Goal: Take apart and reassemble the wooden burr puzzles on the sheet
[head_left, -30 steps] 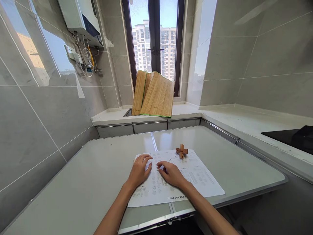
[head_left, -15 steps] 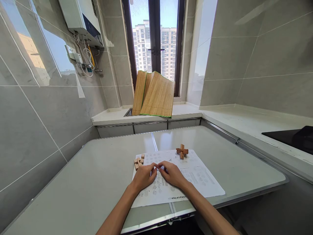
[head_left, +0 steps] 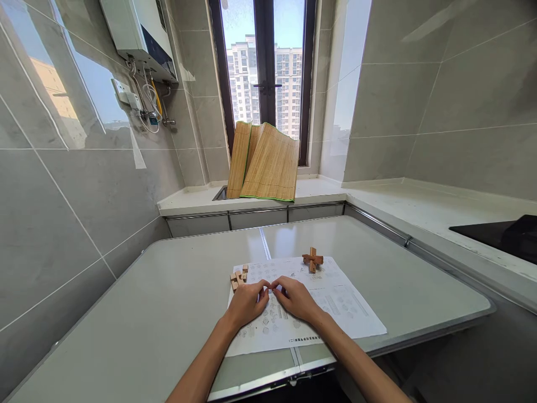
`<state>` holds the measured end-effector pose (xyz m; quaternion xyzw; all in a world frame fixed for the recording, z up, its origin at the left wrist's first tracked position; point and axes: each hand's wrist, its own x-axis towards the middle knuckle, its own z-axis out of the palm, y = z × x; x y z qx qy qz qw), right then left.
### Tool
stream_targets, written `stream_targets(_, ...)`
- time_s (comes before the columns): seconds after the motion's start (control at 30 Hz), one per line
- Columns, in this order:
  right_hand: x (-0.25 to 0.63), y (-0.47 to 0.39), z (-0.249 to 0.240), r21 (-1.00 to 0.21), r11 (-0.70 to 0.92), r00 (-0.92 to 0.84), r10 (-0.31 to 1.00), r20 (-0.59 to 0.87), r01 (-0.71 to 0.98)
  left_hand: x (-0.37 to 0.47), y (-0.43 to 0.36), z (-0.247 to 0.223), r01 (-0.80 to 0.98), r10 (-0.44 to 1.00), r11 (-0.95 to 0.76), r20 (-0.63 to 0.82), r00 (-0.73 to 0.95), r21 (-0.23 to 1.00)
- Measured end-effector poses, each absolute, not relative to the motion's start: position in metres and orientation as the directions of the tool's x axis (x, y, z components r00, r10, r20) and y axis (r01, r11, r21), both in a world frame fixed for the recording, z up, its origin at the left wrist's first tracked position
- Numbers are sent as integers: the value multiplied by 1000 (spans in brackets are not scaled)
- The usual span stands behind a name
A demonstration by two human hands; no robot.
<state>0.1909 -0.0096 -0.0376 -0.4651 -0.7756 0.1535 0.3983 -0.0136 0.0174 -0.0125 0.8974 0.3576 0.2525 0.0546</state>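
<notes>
My left hand (head_left: 250, 300) and my right hand (head_left: 295, 296) rest over a printed sheet of paper (head_left: 344, 313), their curled fingertips almost meeting. Both have thumb and fingers pinched together; whatever may be between them is hidden or too small to make out. Just beyond my left hand, several pale wooden blocks (head_left: 237, 279) lie in a small cluster at the sheet's left edge. A darker brown wooden cross-shaped puzzle (head_left: 312, 259) stands at the far right part of the sheet, apart from my right hand. Small diagrams and text cover the paper.
The sheet lies on a pale folding table (head_left: 168, 313) with a metal seam down its middle. Behind it runs a white counter (head_left: 193, 202) bearing a folded bamboo mat (head_left: 271, 162) by the window. A black object (head_left: 503, 238) sits on the right counter.
</notes>
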Motion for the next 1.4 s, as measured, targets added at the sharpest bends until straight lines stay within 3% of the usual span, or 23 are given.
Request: stream_targets(1.4,190,-10,-37,-592,523,-255,841,478,613,-15,17,-13,607,661,-746,416,624,274)
